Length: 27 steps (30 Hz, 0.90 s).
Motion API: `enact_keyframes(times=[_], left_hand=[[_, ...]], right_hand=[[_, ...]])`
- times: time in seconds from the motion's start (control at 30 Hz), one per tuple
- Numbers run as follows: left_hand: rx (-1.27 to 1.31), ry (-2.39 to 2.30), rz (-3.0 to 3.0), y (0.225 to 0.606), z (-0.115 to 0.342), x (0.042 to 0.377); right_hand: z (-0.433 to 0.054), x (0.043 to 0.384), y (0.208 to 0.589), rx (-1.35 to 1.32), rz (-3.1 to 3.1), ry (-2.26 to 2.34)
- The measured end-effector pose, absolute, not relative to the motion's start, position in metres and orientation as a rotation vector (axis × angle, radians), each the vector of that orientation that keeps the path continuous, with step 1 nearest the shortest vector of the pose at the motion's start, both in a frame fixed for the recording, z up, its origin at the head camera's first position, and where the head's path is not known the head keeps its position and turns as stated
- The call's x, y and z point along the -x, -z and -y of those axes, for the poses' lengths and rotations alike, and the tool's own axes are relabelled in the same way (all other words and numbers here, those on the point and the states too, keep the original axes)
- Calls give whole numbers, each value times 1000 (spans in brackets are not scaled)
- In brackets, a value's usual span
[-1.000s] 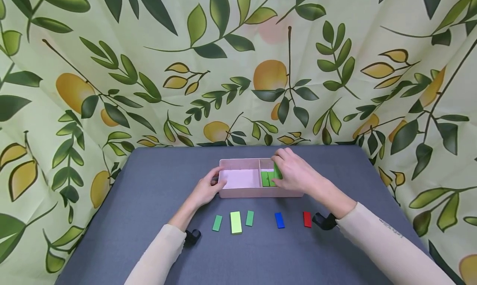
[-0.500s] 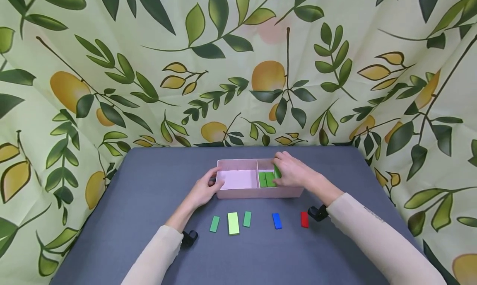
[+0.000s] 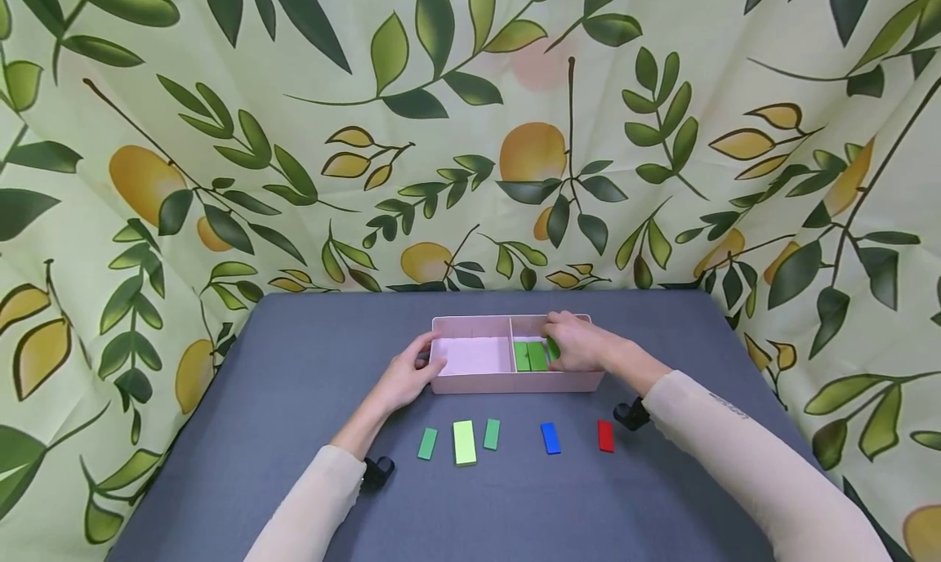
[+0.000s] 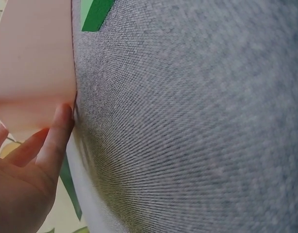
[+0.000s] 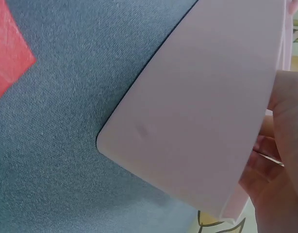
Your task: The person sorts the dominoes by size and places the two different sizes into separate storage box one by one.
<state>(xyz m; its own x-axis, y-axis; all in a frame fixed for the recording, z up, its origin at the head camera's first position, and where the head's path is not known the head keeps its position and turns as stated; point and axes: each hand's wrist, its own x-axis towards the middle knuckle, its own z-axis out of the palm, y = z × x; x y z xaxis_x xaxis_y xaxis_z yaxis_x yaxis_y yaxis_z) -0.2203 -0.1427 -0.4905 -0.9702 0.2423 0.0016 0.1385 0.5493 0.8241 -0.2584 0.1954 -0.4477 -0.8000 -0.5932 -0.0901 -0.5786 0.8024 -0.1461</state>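
Observation:
A pink divided box (image 3: 478,382) stands on the table, its wide left compartment bare inside. My right hand (image 3: 581,343) reaches down into the right compartment and holds a green block (image 3: 553,349), mostly covered by the fingers. Two more green blocks (image 3: 529,356) lie side by side there, left of the held one. In the right wrist view the box's outer wall (image 5: 188,107) hides the fingertips. My left hand (image 3: 406,374) rests against the box's left end. Its nearly straight fingers (image 4: 57,136) touch the pink wall in the left wrist view.
In front of the box lie two small green blocks (image 3: 427,443) with a larger lime block (image 3: 465,443) between them. Farther right are a blue block (image 3: 550,438) and a red block (image 3: 606,436). A leaf-patterned cloth (image 3: 456,137) hangs behind the grey table (image 3: 331,325).
My right hand has sunk lower into the right compartment, with the green block still in its fingers. The left hand stays at the box's left end.

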Motion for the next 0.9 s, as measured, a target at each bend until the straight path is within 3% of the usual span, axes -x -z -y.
enact_keyframes(times=[0.5, 0.9], left_hand=[[-332, -1427, -2649, 490, 140, 217], [-331, -1415, -2664, 490, 143, 219]], right_hand=[[-194, 264, 462, 983, -2797, 157], [-188, 258, 442, 927, -2875, 336]])
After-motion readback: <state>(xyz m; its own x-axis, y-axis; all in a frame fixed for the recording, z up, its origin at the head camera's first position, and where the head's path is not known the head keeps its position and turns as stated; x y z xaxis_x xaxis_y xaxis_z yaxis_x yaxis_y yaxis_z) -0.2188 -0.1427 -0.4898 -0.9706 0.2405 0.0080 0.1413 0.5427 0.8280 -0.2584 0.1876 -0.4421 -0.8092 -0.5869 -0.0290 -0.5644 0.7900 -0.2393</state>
